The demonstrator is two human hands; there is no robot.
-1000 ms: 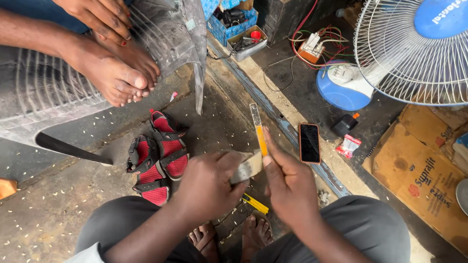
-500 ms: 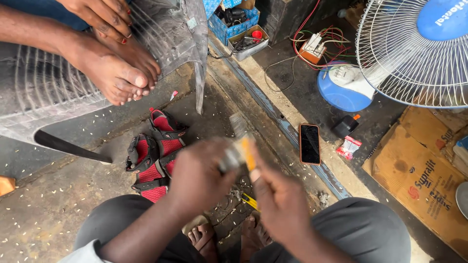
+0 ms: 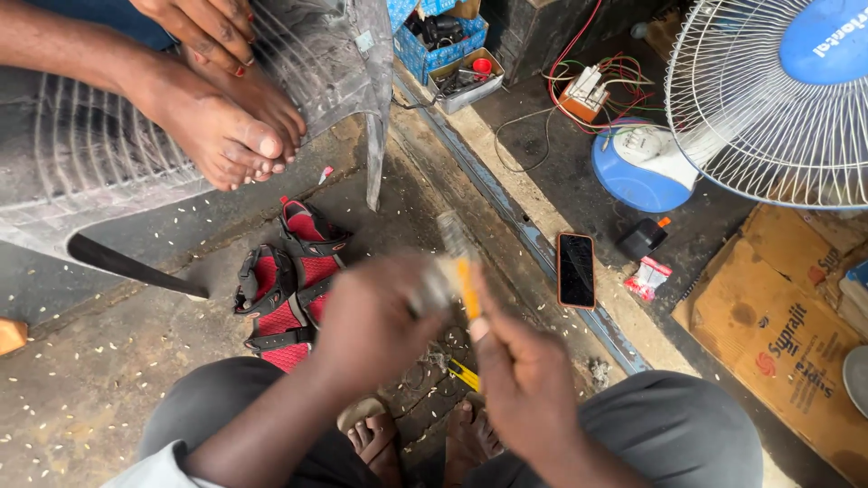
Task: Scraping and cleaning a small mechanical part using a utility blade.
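My left hand (image 3: 375,321) is closed around a small grey metal part (image 3: 432,291), blurred by motion. My right hand (image 3: 524,380) grips a yellow-handled screwdriver (image 3: 465,276) whose handle lies against that part; its shaft points up and away, smeared in the frame. Both hands meet above my knees, over the floor. A second small yellow tool (image 3: 463,375) lies on the ground between my feet.
A pair of red and black sandals (image 3: 289,289) lies left of my hands. Another person's bare feet (image 3: 226,126) rest on a grey plastic chair (image 3: 344,63). A phone (image 3: 576,269), a standing fan (image 3: 778,99), a cardboard box (image 3: 787,334) and a parts box (image 3: 452,54) lie to the right and beyond.
The screwdriver was held upright with its shaft clear a second ago. My hands have closed together and the tool now lies low against the grey part, both blurred.
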